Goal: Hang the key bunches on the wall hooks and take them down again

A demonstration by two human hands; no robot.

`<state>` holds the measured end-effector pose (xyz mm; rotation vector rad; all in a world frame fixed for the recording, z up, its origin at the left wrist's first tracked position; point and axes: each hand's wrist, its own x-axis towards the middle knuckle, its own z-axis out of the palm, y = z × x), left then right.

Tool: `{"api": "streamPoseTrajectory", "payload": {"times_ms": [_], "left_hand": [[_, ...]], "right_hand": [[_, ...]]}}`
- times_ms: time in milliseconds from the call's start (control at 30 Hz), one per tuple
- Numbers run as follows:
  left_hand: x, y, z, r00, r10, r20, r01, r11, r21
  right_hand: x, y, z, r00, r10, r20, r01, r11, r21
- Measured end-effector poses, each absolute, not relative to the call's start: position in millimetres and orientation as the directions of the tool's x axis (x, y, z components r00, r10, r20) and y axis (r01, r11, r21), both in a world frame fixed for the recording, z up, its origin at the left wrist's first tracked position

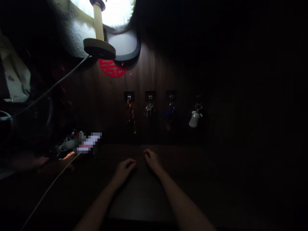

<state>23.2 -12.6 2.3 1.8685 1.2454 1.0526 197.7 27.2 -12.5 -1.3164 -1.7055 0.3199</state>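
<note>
In the head view, my left hand (124, 167) rests on the dark tabletop (141, 202), its fingers loosely bent and a gap showing beside the thumb. My right hand (152, 159) lies a little farther forward on the same surface, fingers relaxed and slightly curled. The two hands are apart, and I see nothing held in either. Beyond them, a row of hooks on the wooden panel carries a beaded charm (130, 112), a bunch of keys (149, 109), a dark blue keychain (170, 110) and a white animal-shaped keychain (195, 119).
A lit lamp (97, 22) glows at the top left, with a red paper-cut (113, 68) on the panel below it. Small clutter (67, 145) and a blurred-out item (89, 143) lie left of my hands. A white cable (49, 187) crosses the tabletop. The right side is very dark.
</note>
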Motion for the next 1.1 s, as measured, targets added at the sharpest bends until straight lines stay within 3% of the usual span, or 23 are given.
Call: {"api": "streamPoseTrajectory", "payload": {"times_ms": [167,533,833,967,1100], "left_hand": [[22.1,-10.8,1.7,0.218,0.937,0.273,0.417,-0.342,0.842],[21.1,-17.3,7.1,0.212,0.936,0.281,0.396,-0.345,0.851],[19.9,-55.3,11.5,0.275,0.949,0.153,0.298,-0.235,0.925],[16.5,-75.6,18.0,0.296,0.952,0.082,0.26,-0.163,0.952],[16.7,-81.7,33.5,0.318,0.946,0.067,0.069,-0.093,0.993]], "right_hand": [[198.5,22.1,-9.9,-0.037,0.883,0.469,0.56,0.407,-0.721],[225.3,-19.6,1.2,-0.313,0.899,0.307,0.407,0.419,-0.812],[238.2,-71.1,11.2,-0.217,0.97,0.109,0.244,0.162,-0.956],[238.9,-72.6,14.5,-0.239,0.966,0.1,0.081,0.122,-0.989],[244.3,-77.3,28.8,-0.182,0.965,0.19,-0.251,0.141,-0.958]]}}
